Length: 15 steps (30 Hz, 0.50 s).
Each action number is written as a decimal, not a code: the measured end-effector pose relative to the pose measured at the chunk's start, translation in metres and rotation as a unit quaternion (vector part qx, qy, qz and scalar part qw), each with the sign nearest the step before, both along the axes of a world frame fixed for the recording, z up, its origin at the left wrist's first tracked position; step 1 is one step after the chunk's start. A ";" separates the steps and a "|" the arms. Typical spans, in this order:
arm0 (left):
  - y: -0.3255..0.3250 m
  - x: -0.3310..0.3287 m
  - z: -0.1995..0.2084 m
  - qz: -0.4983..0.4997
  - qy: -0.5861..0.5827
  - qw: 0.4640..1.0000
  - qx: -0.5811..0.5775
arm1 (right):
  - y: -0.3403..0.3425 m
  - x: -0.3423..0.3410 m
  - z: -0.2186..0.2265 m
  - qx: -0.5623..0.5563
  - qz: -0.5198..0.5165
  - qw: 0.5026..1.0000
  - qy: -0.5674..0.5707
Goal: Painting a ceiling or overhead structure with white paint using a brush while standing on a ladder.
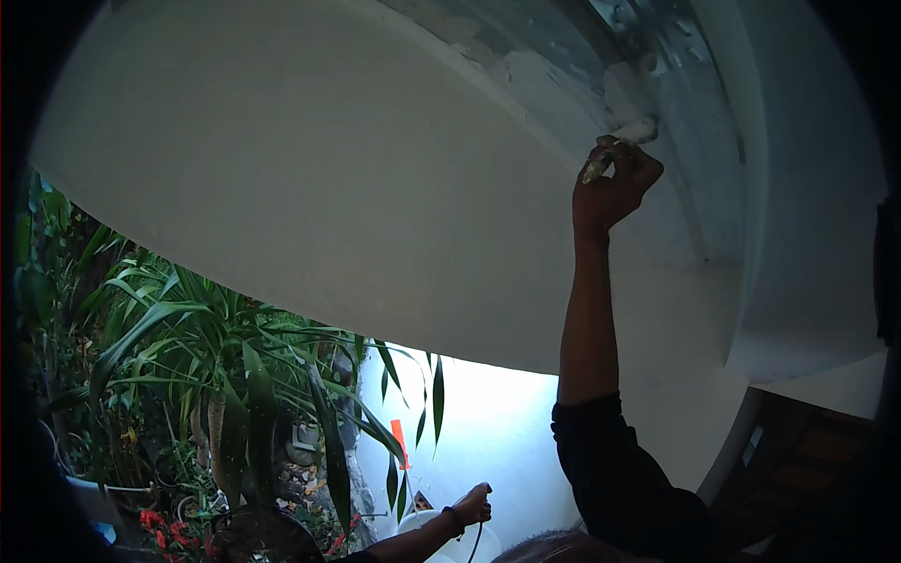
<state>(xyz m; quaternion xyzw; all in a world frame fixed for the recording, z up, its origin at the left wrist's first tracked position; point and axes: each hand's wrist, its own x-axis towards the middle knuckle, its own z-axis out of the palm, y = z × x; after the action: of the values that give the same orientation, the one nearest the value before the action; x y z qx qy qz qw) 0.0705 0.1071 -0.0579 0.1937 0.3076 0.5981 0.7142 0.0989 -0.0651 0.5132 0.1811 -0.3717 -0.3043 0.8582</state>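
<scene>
My right hand, raised overhead on an outstretched arm, is closed round a paintbrush. The brush's pale head is against or very close to the patchy ceiling edge; its smeared handle end shows at my fingers. Lower down to the left, my left hand, with a dark band at the wrist, is closed on a thin dark curved handle. Just behind that hand is a white bucket, cut off by the lower edge. Whether the handle joins the bucket cannot be made out.
A broad pale ceiling spans overhead, meeting a light wall on the right. Long-leaved plants and red flowers fill the lower left. An orange strip stands before a bright white wall. Dark brown woodwork is at lower right.
</scene>
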 end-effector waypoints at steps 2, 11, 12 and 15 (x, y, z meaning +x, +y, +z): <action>0.005 0.000 0.000 -0.002 0.005 1.000 -0.003 | -0.016 -0.018 0.009 0.028 0.010 1.000 -0.005; 0.000 0.005 -0.001 0.016 0.045 0.999 -0.015 | -0.095 -0.088 -0.006 0.185 0.112 0.958 -0.187; -0.001 0.005 -0.001 0.022 0.051 0.998 -0.024 | -0.096 -0.088 -0.003 0.183 0.112 0.958 -0.188; -0.007 0.008 0.002 0.027 0.055 0.998 -0.026 | -0.087 -0.074 0.006 0.192 0.175 0.949 -0.179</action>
<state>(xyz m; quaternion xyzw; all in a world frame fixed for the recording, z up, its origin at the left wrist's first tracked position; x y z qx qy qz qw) 0.0789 0.1003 -0.0557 0.1993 0.3671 0.5972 0.6847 0.0247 -0.1518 0.5188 0.4558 -0.4163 -0.1776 0.7664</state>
